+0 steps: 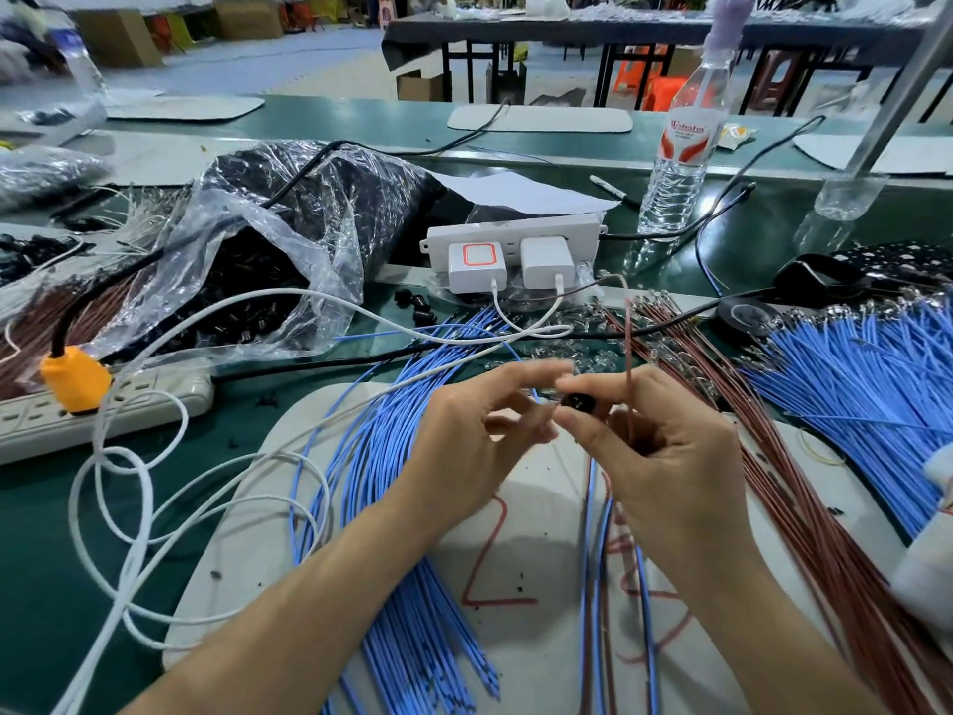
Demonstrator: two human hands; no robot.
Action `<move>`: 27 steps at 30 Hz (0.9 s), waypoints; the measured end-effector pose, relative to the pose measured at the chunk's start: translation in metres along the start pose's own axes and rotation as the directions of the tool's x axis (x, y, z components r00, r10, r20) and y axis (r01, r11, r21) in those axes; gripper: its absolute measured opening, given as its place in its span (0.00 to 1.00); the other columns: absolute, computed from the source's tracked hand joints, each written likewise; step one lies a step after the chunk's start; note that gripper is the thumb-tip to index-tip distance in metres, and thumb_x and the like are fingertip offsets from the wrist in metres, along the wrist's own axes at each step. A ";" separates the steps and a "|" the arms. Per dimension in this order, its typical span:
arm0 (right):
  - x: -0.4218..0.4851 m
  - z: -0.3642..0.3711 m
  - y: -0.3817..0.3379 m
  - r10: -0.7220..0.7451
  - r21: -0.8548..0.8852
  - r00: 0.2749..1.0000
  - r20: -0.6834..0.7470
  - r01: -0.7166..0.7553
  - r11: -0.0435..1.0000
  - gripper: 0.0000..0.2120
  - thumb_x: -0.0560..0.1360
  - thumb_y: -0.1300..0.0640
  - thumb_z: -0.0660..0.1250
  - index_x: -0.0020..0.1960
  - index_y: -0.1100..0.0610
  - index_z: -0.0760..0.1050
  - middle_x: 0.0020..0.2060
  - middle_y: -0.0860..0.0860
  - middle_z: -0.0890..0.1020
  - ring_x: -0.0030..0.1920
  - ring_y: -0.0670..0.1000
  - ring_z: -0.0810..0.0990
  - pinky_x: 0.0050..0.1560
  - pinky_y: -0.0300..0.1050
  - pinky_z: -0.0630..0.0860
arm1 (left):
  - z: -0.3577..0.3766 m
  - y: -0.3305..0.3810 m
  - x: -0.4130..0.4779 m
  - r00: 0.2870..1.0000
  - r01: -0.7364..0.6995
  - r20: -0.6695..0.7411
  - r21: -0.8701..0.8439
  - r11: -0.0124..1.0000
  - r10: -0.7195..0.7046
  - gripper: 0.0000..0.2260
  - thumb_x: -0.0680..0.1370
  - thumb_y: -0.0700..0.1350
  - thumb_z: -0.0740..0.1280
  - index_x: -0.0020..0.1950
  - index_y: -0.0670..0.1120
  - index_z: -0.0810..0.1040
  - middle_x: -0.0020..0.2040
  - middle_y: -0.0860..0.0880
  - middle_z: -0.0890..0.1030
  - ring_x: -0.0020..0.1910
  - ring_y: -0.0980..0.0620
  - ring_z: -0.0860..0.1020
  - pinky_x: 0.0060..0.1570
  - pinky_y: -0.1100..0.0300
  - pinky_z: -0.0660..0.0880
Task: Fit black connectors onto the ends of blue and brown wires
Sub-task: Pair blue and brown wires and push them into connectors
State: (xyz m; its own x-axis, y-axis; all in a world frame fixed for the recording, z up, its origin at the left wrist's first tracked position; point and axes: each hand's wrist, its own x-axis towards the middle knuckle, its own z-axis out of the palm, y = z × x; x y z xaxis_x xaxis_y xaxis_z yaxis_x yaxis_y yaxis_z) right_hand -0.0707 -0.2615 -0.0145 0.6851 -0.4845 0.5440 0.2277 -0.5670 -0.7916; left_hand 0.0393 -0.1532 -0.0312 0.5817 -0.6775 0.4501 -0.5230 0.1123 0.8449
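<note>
Head view: the right hand (670,467) grips a black connector (577,403) in its fingers, a brown wire (629,343) rising beside it, presumably steadying it toward the left hand (464,441). The left fingertips (544,370) close in at the connector, but blur hides whether they pinch a wire. Blue wires (381,456) lie fanned on the surface below, within reach.

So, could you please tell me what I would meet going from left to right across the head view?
First the orange plug → clear plastic bag of black connectors → two white chargers → water bottle → fanned blue wires.
</note>
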 end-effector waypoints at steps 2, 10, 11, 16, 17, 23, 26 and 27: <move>0.000 0.002 0.001 0.037 0.019 0.999 -0.008 -0.037 0.999 0.10 0.69 0.58 0.75 0.48 0.47 0.81 0.38 0.52 0.80 0.30 0.56 0.75 0.32 0.49 0.75 | 0.001 0.003 -0.002 0.999 -0.043 0.029 -0.027 0.999 0.044 0.23 0.74 0.34 0.67 0.63 0.56 0.73 0.49 0.57 0.82 0.46 0.58 0.82 0.48 0.65 0.78; 0.003 0.000 -0.001 0.252 0.336 0.966 -0.055 -0.220 0.916 0.11 0.73 0.46 0.67 0.40 0.52 0.80 0.26 0.44 0.75 0.22 0.41 0.67 0.24 0.30 0.63 | 0.005 0.004 -0.002 1.000 -0.026 0.011 -0.076 0.997 0.027 0.18 0.73 0.37 0.71 0.59 0.53 0.76 0.46 0.50 0.84 0.44 0.54 0.83 0.49 0.64 0.78; 0.005 -0.002 0.000 0.283 0.392 0.956 -0.076 -0.232 0.890 0.11 0.76 0.49 0.65 0.40 0.54 0.80 0.26 0.46 0.73 0.22 0.42 0.66 0.22 0.32 0.62 | 0.006 0.004 -0.002 1.000 -0.029 0.010 -0.066 0.997 0.030 0.18 0.73 0.38 0.71 0.59 0.54 0.77 0.45 0.51 0.84 0.44 0.53 0.83 0.50 0.63 0.78; 0.014 -0.014 -0.001 0.291 0.416 0.955 -0.061 -0.240 0.877 0.13 0.78 0.51 0.61 0.48 0.50 0.84 0.31 0.48 0.75 0.29 0.46 0.73 0.32 0.34 0.70 | 0.007 0.002 -0.002 0.996 -0.062 0.067 0.018 0.998 0.060 0.14 0.73 0.39 0.71 0.56 0.51 0.79 0.44 0.58 0.82 0.46 0.59 0.82 0.51 0.65 0.78; 0.016 -0.016 -0.001 0.267 0.347 0.962 -0.050 -0.234 0.908 0.13 0.77 0.48 0.60 0.49 0.48 0.83 0.31 0.47 0.73 0.30 0.44 0.70 0.33 0.33 0.68 | 0.007 0.002 -0.001 0.995 -0.071 0.076 0.035 0.997 0.068 0.12 0.73 0.38 0.71 0.55 0.49 0.80 0.44 0.59 0.82 0.44 0.60 0.82 0.50 0.64 0.78; 0.019 -0.025 -0.009 0.256 0.457 0.966 0.047 -0.248 0.854 0.14 0.72 0.46 0.64 0.50 0.49 0.83 0.26 0.50 0.76 0.21 0.46 0.72 0.22 0.32 0.65 | 0.006 0.002 0.000 0.977 -0.200 0.109 0.174 0.964 0.183 0.10 0.73 0.41 0.72 0.53 0.45 0.82 0.45 0.60 0.80 0.44 0.56 0.78 0.48 0.66 0.75; 0.018 -0.025 -0.012 0.198 0.460 0.980 0.032 -0.191 0.867 0.12 0.73 0.49 0.63 0.51 0.51 0.82 0.28 0.51 0.78 0.24 0.50 0.78 0.24 0.36 0.72 | 0.006 0.000 0.001 0.974 -0.216 0.113 0.189 0.958 0.197 0.09 0.73 0.41 0.72 0.53 0.42 0.82 0.46 0.56 0.82 0.45 0.57 0.80 0.50 0.68 0.74; 0.018 -0.024 -0.013 0.187 0.452 0.982 0.025 -0.177 0.874 0.12 0.73 0.50 0.63 0.51 0.51 0.82 0.28 0.52 0.78 0.25 0.50 0.79 0.25 0.37 0.73 | 0.006 -0.001 0.001 0.974 -0.215 0.117 0.190 0.958 0.195 0.09 0.73 0.40 0.71 0.53 0.41 0.82 0.46 0.54 0.82 0.45 0.58 0.81 0.49 0.68 0.74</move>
State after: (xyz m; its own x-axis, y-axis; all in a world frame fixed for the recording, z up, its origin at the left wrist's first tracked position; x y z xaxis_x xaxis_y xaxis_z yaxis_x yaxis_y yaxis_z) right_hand -0.0781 -0.2790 0.0117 0.7325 -0.5650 0.3797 0.3905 -0.1082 -0.9142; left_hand 0.0362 -0.1581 -0.0331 0.3915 -0.7228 0.5694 -0.7441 0.1153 0.6581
